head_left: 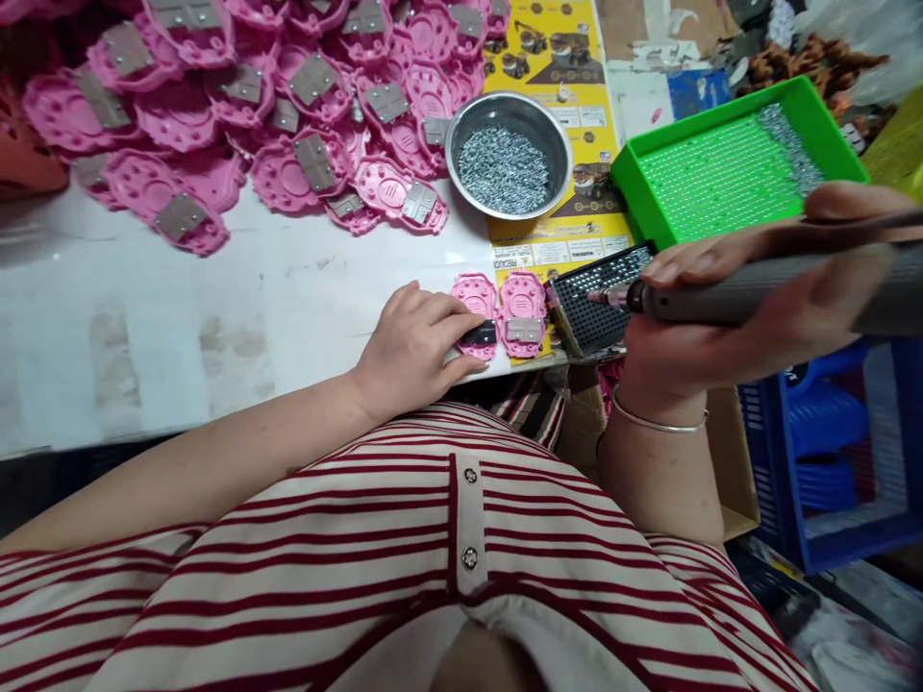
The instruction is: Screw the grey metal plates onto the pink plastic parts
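Note:
My left hand grips the left one of two pink plastic shells at the table's front edge, thumb and fingers around its dark plate. The other pink shell, with a grey metal plate, lies right beside it. My right hand is closed around a grey electric screwdriver. The tool's tip points left, over a black perforated screw tray that holds small screws in its holes. Whether the tip touches a screw, I cannot tell.
A metal bowl of screws stands behind the shells. A green tray with screws is at the back right. Many pink shells are heaped at the back left. A blue crate sits below, at the right.

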The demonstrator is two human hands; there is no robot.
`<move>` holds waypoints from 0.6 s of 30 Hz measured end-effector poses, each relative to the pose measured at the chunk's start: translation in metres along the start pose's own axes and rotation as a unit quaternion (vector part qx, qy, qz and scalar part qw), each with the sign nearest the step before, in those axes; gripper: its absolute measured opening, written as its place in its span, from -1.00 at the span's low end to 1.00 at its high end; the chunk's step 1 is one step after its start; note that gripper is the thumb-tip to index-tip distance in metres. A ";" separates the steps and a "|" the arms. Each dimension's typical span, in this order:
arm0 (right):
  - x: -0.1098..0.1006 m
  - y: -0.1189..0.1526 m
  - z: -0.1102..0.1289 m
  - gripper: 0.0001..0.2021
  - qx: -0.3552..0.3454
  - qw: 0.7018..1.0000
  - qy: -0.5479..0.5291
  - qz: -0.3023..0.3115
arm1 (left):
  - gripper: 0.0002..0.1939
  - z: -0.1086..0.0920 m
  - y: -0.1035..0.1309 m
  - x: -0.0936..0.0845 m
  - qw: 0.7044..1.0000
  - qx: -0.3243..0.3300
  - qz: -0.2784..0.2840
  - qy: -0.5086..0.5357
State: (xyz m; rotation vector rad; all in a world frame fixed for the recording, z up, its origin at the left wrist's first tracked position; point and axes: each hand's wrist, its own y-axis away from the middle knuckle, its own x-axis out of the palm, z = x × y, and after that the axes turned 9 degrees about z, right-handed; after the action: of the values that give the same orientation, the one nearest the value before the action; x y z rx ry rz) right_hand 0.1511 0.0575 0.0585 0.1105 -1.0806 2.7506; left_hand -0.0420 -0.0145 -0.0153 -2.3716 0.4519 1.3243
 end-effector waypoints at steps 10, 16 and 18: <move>0.040 0.041 0.007 -0.73 -0.017 0.978 -0.156 0.135 | -0.55 0.005 -0.006 0.000 0.999 -0.034 0.008 0.004; 0.046 0.052 0.002 -0.71 0.049 0.977 -0.140 0.153 | -0.60 0.002 -0.008 -0.002 0.999 -0.043 0.018 0.008; 0.047 0.052 -0.001 -0.70 0.049 0.977 -0.147 0.147 | -0.61 0.002 -0.008 -0.002 0.999 -0.043 0.019 0.007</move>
State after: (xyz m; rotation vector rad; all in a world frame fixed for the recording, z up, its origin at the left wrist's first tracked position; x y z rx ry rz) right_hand 0.0946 0.0273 0.0292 0.4157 -1.1076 3.1279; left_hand -0.0410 -0.0068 -0.0131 -2.4542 0.4559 1.3710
